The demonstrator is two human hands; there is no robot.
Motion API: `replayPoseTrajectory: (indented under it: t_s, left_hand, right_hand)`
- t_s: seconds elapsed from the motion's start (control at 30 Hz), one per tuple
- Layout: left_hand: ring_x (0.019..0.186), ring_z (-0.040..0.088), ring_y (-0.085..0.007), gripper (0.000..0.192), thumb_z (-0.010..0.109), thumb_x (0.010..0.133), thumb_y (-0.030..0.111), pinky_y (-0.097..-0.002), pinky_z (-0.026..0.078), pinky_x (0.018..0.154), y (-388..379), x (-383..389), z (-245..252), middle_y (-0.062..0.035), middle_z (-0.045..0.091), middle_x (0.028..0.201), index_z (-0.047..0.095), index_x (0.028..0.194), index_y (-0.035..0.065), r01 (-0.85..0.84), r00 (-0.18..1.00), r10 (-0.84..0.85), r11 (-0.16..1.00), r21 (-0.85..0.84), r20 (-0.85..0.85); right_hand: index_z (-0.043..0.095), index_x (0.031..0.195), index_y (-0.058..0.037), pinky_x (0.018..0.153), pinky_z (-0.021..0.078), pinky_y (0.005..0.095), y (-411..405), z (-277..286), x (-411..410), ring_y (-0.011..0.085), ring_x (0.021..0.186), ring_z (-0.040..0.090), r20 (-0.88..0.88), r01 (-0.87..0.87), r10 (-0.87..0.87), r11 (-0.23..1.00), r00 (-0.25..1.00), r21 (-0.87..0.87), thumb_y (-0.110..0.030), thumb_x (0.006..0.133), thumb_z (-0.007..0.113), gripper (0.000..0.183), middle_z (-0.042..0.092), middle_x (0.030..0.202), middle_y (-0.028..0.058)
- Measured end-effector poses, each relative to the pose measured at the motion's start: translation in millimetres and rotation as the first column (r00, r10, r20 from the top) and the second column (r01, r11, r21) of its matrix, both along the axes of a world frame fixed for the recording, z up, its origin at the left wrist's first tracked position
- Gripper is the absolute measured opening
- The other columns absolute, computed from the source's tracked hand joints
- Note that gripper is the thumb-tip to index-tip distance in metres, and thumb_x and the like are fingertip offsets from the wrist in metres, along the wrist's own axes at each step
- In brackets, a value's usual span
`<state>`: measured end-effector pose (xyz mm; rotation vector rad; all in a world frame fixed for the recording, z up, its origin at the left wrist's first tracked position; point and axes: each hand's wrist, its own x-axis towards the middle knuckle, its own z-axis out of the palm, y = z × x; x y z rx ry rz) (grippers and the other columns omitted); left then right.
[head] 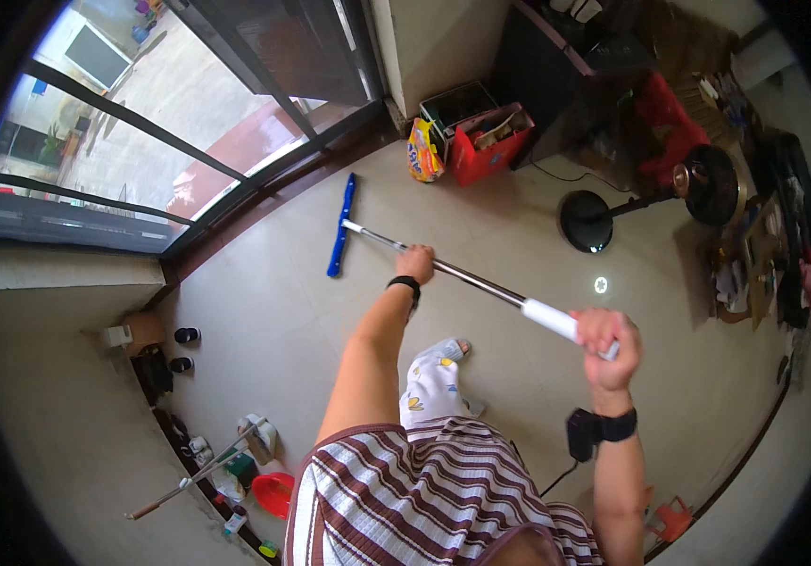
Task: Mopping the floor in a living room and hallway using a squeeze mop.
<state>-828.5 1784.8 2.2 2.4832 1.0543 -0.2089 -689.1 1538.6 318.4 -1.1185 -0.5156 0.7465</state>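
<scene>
A long floor squeegee or flat mop with a blue head (340,244) lies across my view. Its metal pole (480,280) slants down from the head at the left to a white grip (548,320) at the right. My left hand (416,264) is wrapped around the pole partway along, nearer the head. My right hand (607,347) grips the top end of the white handle. The blue head rests on the pale tiled floor (285,304), short of the glass door. Both wrists wear black straps.
Near the door frame stand a red box (492,145) and a yellow-orange bag (423,152). A black pedestal fan (586,221) is to the right. At lower left are a red basin (274,495), a standing mop (197,474) and black shoes (186,335). A glass door (165,120) borders the upper left.
</scene>
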Motion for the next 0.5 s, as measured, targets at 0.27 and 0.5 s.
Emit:
replayPoseTrajectory:
  t_s: [0.27,0.5]
  left_hand:
    - [0.087,0.058,-0.0306,0.013,0.053,0.074,0.011,-0.0423,0.046,0.076,-177,71,47,-0.0120,0.060,0.090,0.057,0.085,0.0064,0.594,0.797,-0.542,0.783,-0.185,0.266]
    - [0.089,0.057,-0.0285,0.014,0.055,0.073,0.010,-0.0404,0.044,0.079,-276,84,98,-0.0109,0.060,0.087,0.057,0.086,0.0077,0.810,0.584,-0.645,0.499,-0.306,0.493]
  right_hand:
    - [0.032,0.059,-0.0134,0.075,0.0399,0.0401,-180,87,-1,0.0130,0.048,0.029,0.107,0.366,-0.352,0.917,0.930,-0.159,-0.023,0.090,0.031,0.033,0.030,0.051,0.0007]
    - [0.034,0.065,-0.0149,0.069,0.0374,0.0370,-254,156,-57,0.0092,0.048,0.030,0.483,0.603,-0.451,0.766,0.751,-0.223,-0.022,0.091,0.030,0.028,0.028,0.051,-0.0016]
